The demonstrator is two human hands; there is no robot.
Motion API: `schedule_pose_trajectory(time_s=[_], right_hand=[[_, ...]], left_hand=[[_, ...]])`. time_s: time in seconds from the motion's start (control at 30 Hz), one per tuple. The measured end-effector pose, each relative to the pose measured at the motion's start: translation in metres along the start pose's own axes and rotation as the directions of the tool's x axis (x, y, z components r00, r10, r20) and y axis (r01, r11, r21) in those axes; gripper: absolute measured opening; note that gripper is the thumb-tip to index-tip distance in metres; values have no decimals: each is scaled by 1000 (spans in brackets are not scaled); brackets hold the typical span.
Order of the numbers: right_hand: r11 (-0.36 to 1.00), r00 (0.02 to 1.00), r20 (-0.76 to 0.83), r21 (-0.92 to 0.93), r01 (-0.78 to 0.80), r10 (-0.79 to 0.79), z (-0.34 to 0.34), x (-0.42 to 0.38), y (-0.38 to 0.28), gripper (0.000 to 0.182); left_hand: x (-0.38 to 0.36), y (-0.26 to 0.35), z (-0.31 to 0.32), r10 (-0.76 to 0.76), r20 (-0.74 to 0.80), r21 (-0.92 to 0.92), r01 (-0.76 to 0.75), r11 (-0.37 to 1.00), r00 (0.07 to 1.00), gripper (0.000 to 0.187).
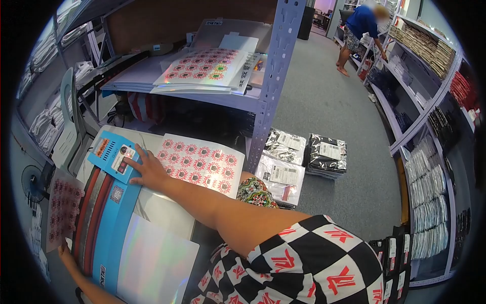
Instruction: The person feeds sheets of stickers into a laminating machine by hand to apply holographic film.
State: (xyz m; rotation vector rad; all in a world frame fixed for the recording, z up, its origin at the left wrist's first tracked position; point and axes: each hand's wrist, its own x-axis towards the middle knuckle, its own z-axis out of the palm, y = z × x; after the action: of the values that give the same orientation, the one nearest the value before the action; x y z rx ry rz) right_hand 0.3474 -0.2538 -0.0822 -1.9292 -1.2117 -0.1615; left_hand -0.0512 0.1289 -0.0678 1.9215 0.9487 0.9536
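Note:
A blue roll laminator (119,213) with red and grey rollers stands on the white table. My right hand (149,169) is at its control panel (123,161), fingers spread, with one fingertip at the buttons. At the far left my left hand (64,252), partly hidden, grips the lower edge of a printed sheet (66,205) with rows of pink designs, held upright beside the rollers. A blank glossy sheet (157,258) extends from the laminator's near side. Another printed sheet (200,163) with pink and black designs lies flat to the right of my right hand.
A metal shelf (202,99) above the table bears more printed sheets (202,66). Bagged, labelled packages (326,152) are stacked on the floor to the right. Shelves of folded goods (428,197) line the right wall, where a person (362,30) bends over. A fan (33,182) stands left.

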Motion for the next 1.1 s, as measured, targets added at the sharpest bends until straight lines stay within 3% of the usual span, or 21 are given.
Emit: schedule_pose_trajectory(time_s=[0.3, 0.4, 0.5, 0.8, 1.0, 1.1], right_hand=[[1000, 999, 34, -1, -20, 20, -2, 1, -1, 68], [1000, 999, 33, -15, -26, 26, -1, 1, -2, 68], [1000, 1000, 21, -12, -18, 19, 0, 1, 0, 69], [1000, 1000, 17, -9, -19, 19, 1, 1, 1, 69], [1000, 1000, 16, -14, -13, 13, -1, 1, -1, 68], [999, 1000, 5, -41, -5, 5, -2, 0, -2, 68]], left_hand=[[-31, 59, 25, -18, -81, 80, 24, 996, 997, 20], [4, -3, -5, -8, -21, 92, 10, 996, 1000, 21], [-29, 56, 17, -16, -23, 114, 19, 993, 1000, 23], [-10, 22, 1, -62, -49, 21, 63, 998, 997, 29], [-9, 16, -2, 8, -15, -74, -9, 997, 1000, 30], [-3, 10, -11, -41, 35, -25, 42, 999, 999, 31]])
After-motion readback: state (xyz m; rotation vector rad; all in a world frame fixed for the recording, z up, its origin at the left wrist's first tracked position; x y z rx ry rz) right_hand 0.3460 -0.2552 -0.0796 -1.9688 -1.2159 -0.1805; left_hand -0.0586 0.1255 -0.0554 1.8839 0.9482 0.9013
